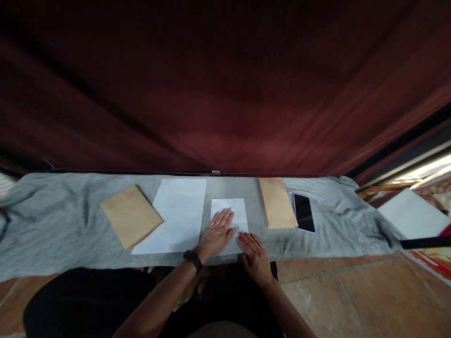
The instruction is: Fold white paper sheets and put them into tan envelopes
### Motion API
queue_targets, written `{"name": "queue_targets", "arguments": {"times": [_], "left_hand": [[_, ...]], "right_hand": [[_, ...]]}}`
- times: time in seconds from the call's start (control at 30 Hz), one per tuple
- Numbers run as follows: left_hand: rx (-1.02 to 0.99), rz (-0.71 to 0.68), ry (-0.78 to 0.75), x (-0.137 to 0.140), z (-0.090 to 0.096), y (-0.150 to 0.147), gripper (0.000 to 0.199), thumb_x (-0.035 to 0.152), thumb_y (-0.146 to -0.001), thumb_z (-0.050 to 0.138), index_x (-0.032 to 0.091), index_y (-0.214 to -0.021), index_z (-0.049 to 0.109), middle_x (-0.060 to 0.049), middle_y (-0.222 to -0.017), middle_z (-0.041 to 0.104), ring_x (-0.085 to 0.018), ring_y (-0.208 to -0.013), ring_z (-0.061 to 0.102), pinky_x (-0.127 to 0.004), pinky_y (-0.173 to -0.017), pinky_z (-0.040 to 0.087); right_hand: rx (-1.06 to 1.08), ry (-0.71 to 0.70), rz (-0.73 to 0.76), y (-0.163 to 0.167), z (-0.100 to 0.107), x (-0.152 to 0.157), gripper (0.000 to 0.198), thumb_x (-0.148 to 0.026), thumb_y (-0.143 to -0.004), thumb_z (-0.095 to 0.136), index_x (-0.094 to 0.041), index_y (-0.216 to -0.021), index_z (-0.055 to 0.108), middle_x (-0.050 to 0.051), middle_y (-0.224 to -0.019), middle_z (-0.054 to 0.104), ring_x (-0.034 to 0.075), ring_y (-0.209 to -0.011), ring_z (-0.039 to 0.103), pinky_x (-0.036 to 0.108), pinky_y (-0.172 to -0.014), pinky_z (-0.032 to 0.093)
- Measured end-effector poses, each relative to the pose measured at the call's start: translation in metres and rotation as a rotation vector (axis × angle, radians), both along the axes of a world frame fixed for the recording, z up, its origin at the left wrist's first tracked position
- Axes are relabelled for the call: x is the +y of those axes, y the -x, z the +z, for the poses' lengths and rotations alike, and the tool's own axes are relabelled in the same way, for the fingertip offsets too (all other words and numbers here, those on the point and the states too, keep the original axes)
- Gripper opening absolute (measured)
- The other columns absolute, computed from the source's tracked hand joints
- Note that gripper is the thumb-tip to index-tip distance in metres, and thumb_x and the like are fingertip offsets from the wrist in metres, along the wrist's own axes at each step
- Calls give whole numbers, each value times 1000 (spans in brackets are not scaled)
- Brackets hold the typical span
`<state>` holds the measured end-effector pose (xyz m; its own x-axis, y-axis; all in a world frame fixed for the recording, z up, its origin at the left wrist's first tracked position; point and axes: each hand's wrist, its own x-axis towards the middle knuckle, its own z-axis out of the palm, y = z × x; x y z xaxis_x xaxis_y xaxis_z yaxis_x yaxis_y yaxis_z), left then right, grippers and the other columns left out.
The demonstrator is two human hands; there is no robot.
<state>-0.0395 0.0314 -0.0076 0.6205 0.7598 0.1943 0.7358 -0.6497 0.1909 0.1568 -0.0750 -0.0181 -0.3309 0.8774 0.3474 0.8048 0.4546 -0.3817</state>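
A folded sheet of white paper [237,206] lies on the grey cloth in front of me, its near part covered by my hands. My left hand [219,231], with a dark watch on its wrist, rests flat on the paper with its fingers stretched out. At the paper's lower right edge, my right hand [255,256] lies with fingers extended, the tips touching the paper. To the left is a larger white sheet [179,216] with a faint crosswise crease. Brown envelopes [132,216] overlap that sheet's left side.
On the right lies a stack of brown envelopes [278,204], its corner close to a phone [304,212]. The grey cloth [338,216] covers the long narrow surface. A dark red curtain [225,103] hangs behind it. More white paper [414,213] sits at the far right.
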Motion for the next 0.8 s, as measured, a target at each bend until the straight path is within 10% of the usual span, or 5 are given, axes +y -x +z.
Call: {"name": "queue_targets", "arguments": {"times": [0.27,0.8], "left_hand": [[-43,-103,41,-75,6,33,59,43,-101,46,23,-154,34,-8,-161,34,-24,-149,30,-46,-121,32],[-90,-95,-30,-70,3,38,47,17,-99,44,25,-145,48,-5,-152,50,-20,-144,40,-48,-122,30]], "right_hand": [[2,-16,-33,5,1,0,57,-9,-88,43,-17,-144,51,8,-148,54,23,-139,47,49,-119,37],[-49,158,183,2,30,60,47,-31,-104,40,-18,-149,44,7,-156,43,19,-147,36,43,-122,32]]}}
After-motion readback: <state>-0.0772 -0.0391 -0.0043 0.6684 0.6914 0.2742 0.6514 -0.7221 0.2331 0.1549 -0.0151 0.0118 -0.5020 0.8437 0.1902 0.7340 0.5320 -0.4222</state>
